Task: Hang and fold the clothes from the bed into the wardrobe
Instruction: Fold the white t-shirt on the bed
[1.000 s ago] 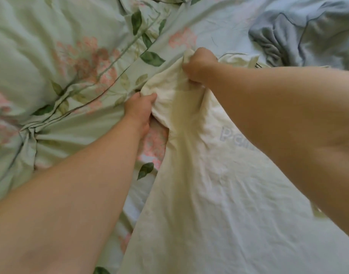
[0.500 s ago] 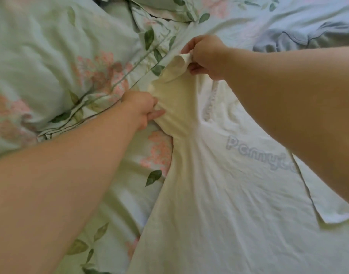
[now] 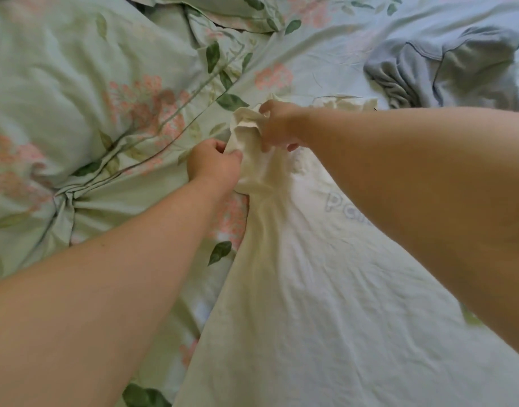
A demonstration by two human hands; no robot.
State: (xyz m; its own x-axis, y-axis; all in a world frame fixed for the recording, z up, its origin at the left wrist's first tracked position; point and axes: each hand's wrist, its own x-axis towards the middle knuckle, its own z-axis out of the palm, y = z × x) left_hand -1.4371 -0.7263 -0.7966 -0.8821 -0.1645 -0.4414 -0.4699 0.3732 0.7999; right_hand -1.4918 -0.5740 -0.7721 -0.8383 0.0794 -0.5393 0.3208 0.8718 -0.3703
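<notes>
A cream-white T-shirt with pale lettering lies spread on the bed, its body running toward me. Its left sleeve is bunched up between my hands. My left hand grips the lower edge of that sleeve. Just above and to the right, my right hand pinches the sleeve's upper edge. My right forearm covers most of the lettering and the shirt's right side.
A crumpled grey-blue garment lies at the far right of the bed. A puffy floral duvet in pale green fills the left side. The floral bedsheet shows behind the shirt.
Both hands have drawn closer together and the sleeve is now bunched between them. The right hand dropped lower on the shirt, and the view shifted so the grey garment shows more fully.
</notes>
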